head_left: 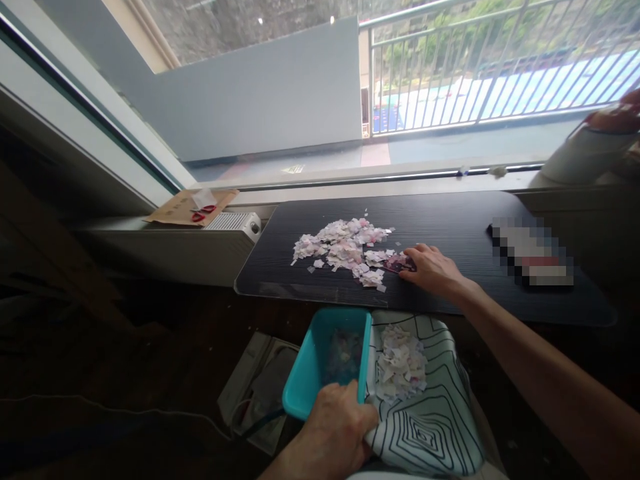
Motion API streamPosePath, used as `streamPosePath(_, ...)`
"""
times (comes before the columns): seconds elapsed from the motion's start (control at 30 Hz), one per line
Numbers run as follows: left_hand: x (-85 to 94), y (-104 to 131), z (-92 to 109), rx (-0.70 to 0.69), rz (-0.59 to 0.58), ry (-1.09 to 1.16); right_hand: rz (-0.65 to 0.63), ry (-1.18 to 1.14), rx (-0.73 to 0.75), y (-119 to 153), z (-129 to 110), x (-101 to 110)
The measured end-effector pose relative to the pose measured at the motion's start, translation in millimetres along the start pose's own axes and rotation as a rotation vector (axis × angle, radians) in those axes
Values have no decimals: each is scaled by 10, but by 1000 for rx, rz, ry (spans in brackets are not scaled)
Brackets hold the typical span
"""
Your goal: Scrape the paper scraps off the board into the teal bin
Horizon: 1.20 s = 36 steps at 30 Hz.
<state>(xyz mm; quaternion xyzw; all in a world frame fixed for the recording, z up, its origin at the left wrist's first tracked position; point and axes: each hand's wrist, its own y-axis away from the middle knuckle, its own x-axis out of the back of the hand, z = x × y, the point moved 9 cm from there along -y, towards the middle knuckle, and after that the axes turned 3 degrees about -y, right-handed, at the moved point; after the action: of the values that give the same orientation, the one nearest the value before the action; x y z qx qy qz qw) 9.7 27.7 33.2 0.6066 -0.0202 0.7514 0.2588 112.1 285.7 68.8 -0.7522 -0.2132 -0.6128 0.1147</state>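
Pale paper scraps point(343, 243) lie in a loose heap on the dark table point(450, 220). My right hand point(433, 270) rests at the heap's right end, its fingers closed round a flat, reddish, see-through piece point(399, 261) that bears some scraps. In front of the table, my left hand point(343, 420) grips the near rim of a turquoise bin point(310, 360), its fingers wrapped over the edge. Scraps show dimly inside the bin. Beside it, more scraps point(401, 363) lie on a light patterned cloth point(425, 433) with black lines.
A blurred-out object point(533, 253) lies on the table's right side. Red scissors point(203, 213) rest on brown paper point(173, 208) at the left, beside a white radiator point(235, 223). A box point(250, 373) stands on the floor left of the bin. Behind the table is a window.
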Motion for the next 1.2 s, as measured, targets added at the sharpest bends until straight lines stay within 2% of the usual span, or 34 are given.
streamPosePath(0.17,-17,-67,-25,5,3,7,-34,6,-15,-54,48,-35)
streamPosePath(0.27,8,-117,-43,-2,11,13,23,-61,-8,-42,89,-25)
streamPosePath(0.47,70,-202,-80,-7,-2,22,136,-352,46,42,191,-11)
streamPosePath(0.57,70,-232,-78,-22,-10,12,112,-531,62,124,143,12)
streamPosePath(0.67,69,-255,-78,-28,-15,4,54,-630,87,237,-12,46)
streamPosePath(0.77,87,-269,-82,-25,-26,10,6,-644,93,335,-145,69)
streamPosePath(0.87,118,-278,-86,-20,-33,18,14,-577,102,393,-200,93)
streamPosePath(0.97,161,-283,-94,-12,-13,29,52,-544,91,420,-179,90)
streamPosePath(1.1,181,-293,-107,-4,-13,43,44,-683,49,440,-127,11)
streamPosePath(1.2,192,-305,-111,3,-25,45,77,-674,51,459,-119,16)
